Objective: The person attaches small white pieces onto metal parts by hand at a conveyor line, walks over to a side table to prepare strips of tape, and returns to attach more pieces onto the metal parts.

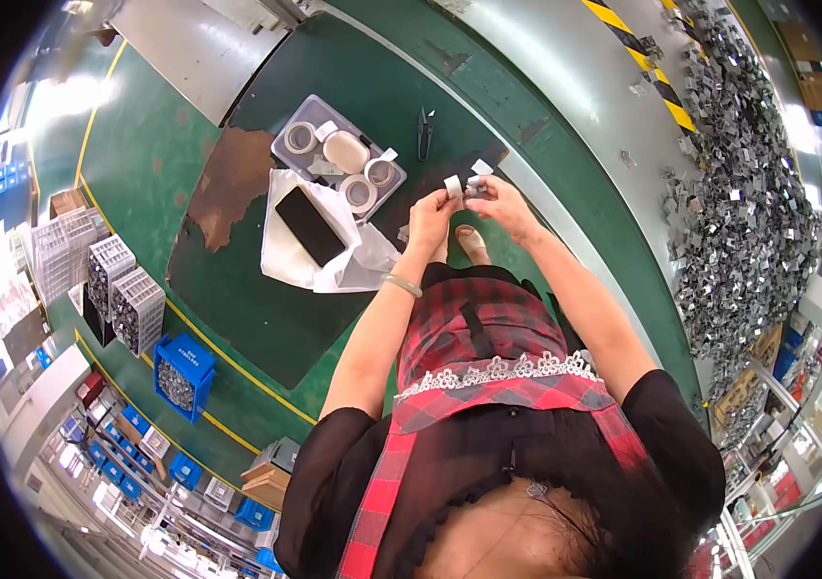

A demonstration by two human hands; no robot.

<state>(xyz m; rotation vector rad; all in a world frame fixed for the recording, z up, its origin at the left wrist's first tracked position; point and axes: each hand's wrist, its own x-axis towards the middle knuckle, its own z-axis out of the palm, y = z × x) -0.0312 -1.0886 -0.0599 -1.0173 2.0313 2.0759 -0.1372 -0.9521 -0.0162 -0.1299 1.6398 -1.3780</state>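
Note:
In the head view my left hand (pixel 432 220) is closed, pinching a small white strip of tape (pixel 453 186) between thumb and fingertips. Close beside it on the right, my right hand (pixel 505 206) has its fingers bent together around a small greyish piece too small to name. A loose white piece (pixel 481 168) shows just beyond the right fingertips. To the left, a clear plastic tray (pixel 288 152) holds several rolls of tape (pixel 359 193) and a pale oval object (pixel 346 151). Black-handled thread snips (pixel 425 135) lie above my hands.
A black phone (pixel 310 226) rests on a white sheet or bag (pixel 280 259) left of my hands. On the right, a metal surface (pixel 565 58) carries a large heap of small metal parts (pixel 744 193). Crates (pixel 184 376) stand on the floor at left.

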